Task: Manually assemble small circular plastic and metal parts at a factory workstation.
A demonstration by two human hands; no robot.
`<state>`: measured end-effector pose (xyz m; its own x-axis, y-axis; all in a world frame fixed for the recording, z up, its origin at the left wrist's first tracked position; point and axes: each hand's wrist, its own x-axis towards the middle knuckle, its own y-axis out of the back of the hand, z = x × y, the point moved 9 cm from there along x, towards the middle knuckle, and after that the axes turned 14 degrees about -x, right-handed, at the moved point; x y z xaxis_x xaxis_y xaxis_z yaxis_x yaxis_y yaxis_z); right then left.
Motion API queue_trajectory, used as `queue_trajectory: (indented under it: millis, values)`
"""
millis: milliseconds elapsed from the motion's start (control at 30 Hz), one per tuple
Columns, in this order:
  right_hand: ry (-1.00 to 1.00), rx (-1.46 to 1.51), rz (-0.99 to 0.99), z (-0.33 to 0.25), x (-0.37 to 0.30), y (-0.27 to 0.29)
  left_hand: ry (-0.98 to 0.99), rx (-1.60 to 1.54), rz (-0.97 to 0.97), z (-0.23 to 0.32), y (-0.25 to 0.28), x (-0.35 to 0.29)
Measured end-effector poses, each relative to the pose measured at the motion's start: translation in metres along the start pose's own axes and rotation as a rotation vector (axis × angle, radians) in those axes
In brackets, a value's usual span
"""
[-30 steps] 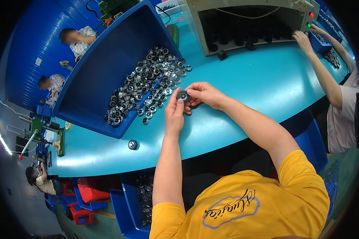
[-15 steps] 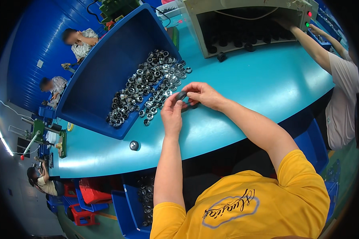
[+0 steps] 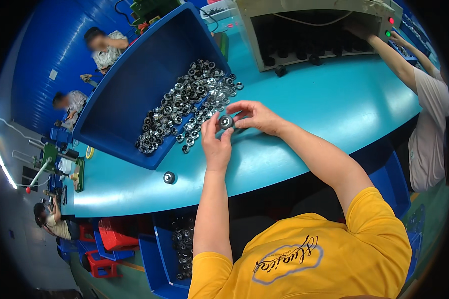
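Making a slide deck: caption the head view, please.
Left hand holding a dark round piece, right hand beside it, near a blue bin and shiny parts.

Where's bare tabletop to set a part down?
Widest: the teal tabletop between the right forearm and the beige box. Another patch lies between the blue bin and the tabletop's front edge, left of the lone wheel. Crowded: the bin's open side, where shiny rings spread near the left hand.

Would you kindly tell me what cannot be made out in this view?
All in the head view:
Black wheel: far side, hidden by its near face.
Co-worker's arm: fingers lost in the dark box.
Metal pieces: lower ones, buried under others.
Lower bin: partly covered by table and yellow sleeve.
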<state>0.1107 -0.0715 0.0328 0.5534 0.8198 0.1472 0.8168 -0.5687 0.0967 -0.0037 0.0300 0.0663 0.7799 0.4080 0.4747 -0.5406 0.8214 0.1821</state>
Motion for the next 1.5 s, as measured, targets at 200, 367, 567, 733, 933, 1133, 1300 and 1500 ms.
queue_trajectory:
  millis: [200,367,567,733,933,1133,1300,1500]
  values:
    - [0.062,-0.438,0.251,-0.007,-0.002,0.026,-0.132,0.696,0.039,0.019,0.084,-0.016]
    - [0.024,-0.494,0.291,-0.004,0.001,0.028,0.15,0.809,0.112,-0.016,0.174,-0.053]
    - [0.004,-0.53,0.297,-0.008,-0.005,0.027,0.163,0.769,0.235,-0.009,0.186,-0.072]
    - [0.007,-0.534,0.303,-0.009,-0.007,0.028,0.204,0.793,0.295,-0.018,0.191,-0.076]
    - [0.026,-0.555,0.339,-0.015,-0.01,0.031,0.234,0.967,0.299,-0.01,0.191,-0.071]
    - [0.061,-1.171,0.605,-0.032,-0.008,0.123,-0.211,0.839,0.169,0.034,0.105,-0.054]
    - [-0.16,-1.519,0.717,-0.005,-0.026,0.191,-0.325,0.489,-0.221,0.037,-0.019,-0.026]
    - [-0.114,-1.396,0.721,0.011,-0.021,0.188,-0.266,0.323,-0.207,0.011,-0.05,-0.009]
